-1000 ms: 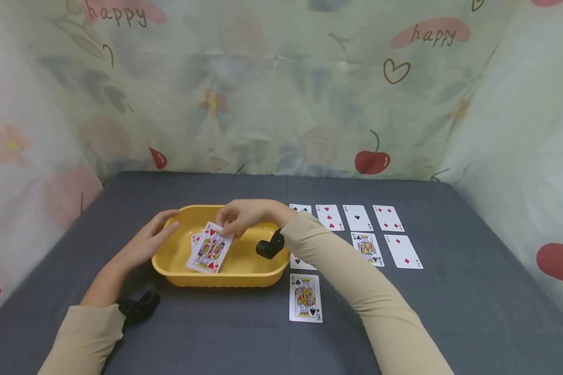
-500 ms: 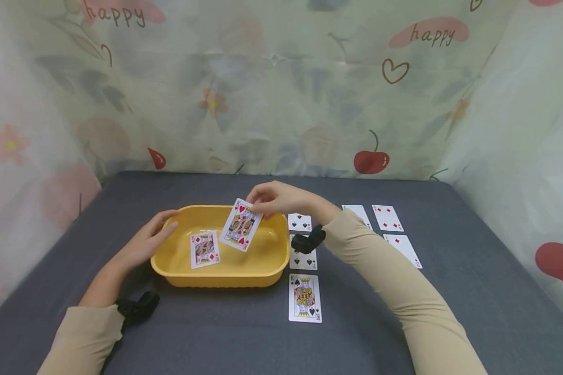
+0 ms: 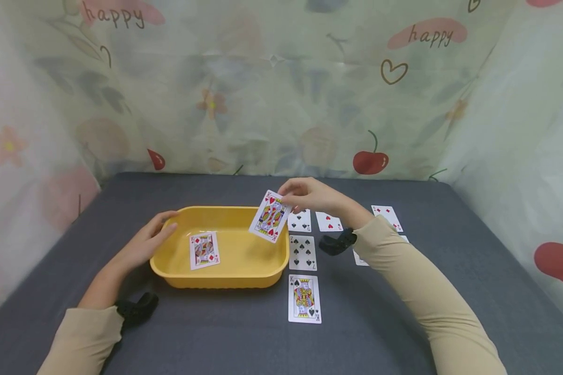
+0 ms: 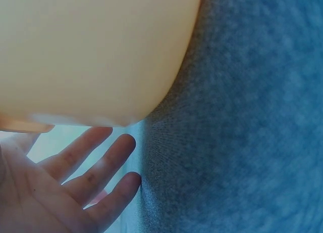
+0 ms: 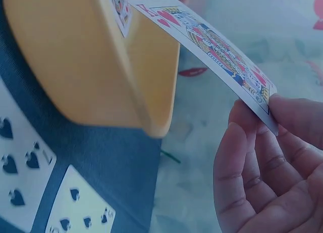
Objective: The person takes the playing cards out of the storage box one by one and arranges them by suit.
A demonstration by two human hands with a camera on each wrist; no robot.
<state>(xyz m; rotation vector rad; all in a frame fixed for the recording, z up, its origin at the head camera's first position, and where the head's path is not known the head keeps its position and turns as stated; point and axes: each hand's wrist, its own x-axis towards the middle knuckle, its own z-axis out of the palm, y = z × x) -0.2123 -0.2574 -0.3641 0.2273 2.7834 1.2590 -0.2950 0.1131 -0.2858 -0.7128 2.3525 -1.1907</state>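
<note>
A king of hearts (image 3: 270,216) is pinched at its upper right corner between the thumb and fingers of my right hand (image 3: 315,196). It is held tilted above the right end of a yellow tray (image 3: 225,282). The right wrist view shows the thumb on the face of this playing card, with fingers bent behind it. Lying face up inside the tray is a king of diamonds (image 3: 204,250). My left hand (image 3: 147,238) rests at the tray's left rim. Its fingers (image 4: 108,162) look straight and spread beside the tray wall in the left wrist view.
Right of the tray lie a five of spades (image 3: 300,221), a seven of spades (image 3: 302,253) and a king of spades (image 3: 304,299). A heart card (image 3: 329,222) and a diamond card (image 3: 387,216) show behind the right arm, which covers other cards. Patterned curtains surround the dark table.
My right hand has lifted the king of hearts off the king of diamonds and carried it rightward to the tray's right end. The left hand has stayed at the rim.
</note>
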